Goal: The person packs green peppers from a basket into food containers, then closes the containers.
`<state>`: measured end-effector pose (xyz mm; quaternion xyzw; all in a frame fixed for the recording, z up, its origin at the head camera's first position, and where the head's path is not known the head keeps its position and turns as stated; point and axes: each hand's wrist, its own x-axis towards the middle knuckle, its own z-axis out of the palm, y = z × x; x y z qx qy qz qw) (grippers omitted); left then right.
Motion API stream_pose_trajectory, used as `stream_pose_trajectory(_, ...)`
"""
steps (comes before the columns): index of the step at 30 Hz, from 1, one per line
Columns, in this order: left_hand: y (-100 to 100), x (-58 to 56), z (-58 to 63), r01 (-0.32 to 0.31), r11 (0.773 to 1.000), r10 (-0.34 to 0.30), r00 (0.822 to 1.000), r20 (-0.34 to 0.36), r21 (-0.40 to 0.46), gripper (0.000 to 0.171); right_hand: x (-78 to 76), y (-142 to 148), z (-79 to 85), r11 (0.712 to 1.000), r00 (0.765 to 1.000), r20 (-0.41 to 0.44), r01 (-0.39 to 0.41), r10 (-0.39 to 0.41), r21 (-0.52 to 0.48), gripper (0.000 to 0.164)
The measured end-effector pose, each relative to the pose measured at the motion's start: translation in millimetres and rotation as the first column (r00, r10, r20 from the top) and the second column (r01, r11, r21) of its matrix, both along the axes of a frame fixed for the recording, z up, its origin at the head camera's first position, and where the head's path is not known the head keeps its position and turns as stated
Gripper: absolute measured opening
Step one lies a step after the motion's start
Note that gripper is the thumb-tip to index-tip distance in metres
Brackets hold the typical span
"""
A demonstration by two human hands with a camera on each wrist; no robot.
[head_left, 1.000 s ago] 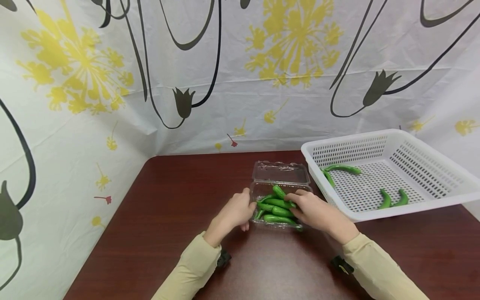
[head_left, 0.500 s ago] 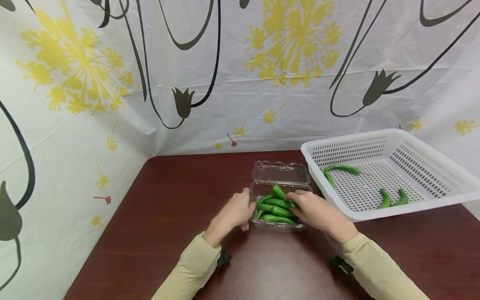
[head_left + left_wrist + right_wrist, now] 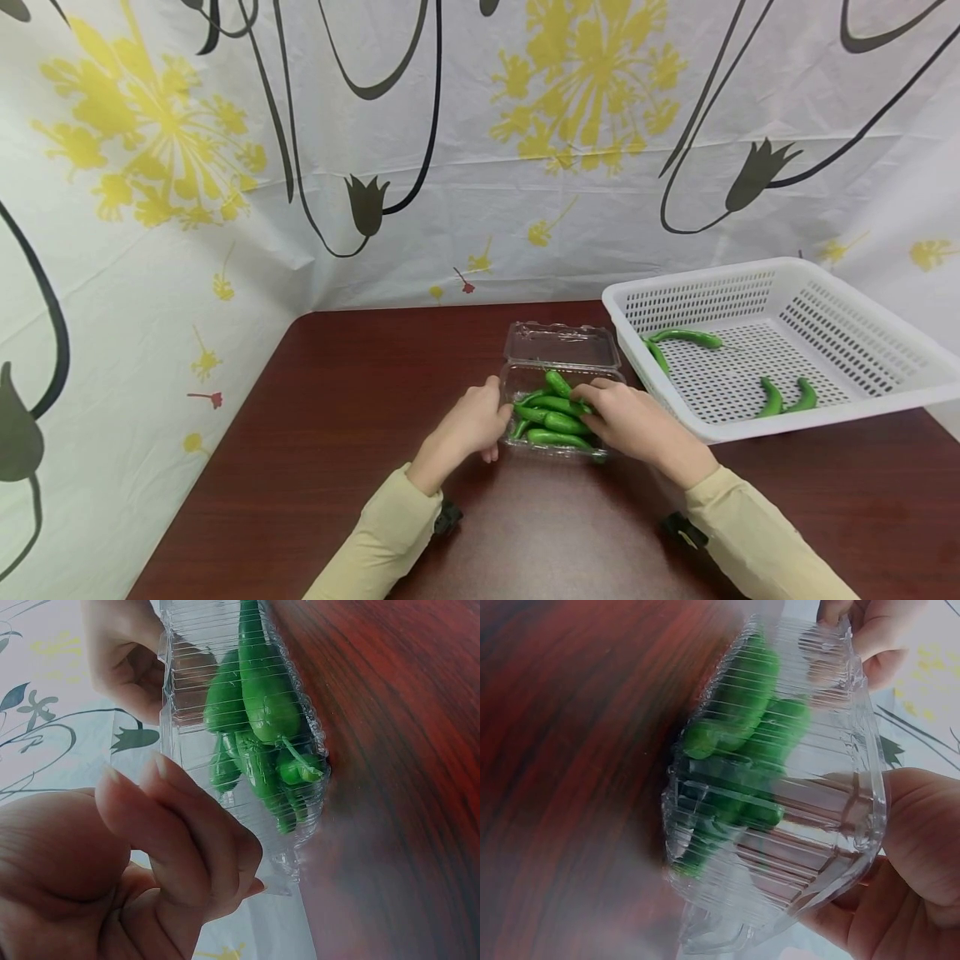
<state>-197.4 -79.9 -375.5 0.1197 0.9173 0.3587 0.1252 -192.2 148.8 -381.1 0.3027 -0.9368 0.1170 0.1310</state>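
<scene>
A clear plastic clamshell box (image 3: 566, 451) stands on the dark red table with its lid (image 3: 562, 346) folded back. Several green chili peppers (image 3: 566, 423) lie heaped inside it. My left hand (image 3: 471, 419) holds the box at its left end; in the left wrist view its curled fingers (image 3: 180, 847) overlap the end wall. My right hand (image 3: 626, 421) reaches over the right rim into the box. Through the clear wall in the right wrist view, its thumb and a finger (image 3: 780, 862) lie either side of a pepper (image 3: 765, 815). The fingertips are partly hidden among the peppers.
A white perforated basket (image 3: 847, 287) stands at the right, close to the box. A few loose chili peppers (image 3: 686, 337) lie in it. A white patterned sheet (image 3: 450, 225) hangs behind the table (image 3: 360, 375) and along its left side.
</scene>
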Motion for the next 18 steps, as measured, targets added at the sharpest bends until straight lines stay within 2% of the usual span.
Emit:
stream_pose_trajectory(6,1,-0.5,-0.2,0.001,1.000,-0.001,1.000,0.008,0.006,0.041,0.4,3,6.3,1.000,1.000,-0.004,0.008,-0.008,-0.012,0.022)
stream_pose_trajectory(13,0,-0.8,-0.6,-0.002,1.000,0.001,1.000,0.012,0.022,0.034,-0.4,8,17.9,0.998,0.999,-0.038,-0.021,0.019,-0.056,0.023)
stream_pose_trajectory(18,0,-1.2,-1.2,-0.002,0.999,0.001,1.000,0.014,0.035,0.031,0.0,12,23.7,0.998,0.999,-0.042,-0.007,0.004,-0.061,0.022)
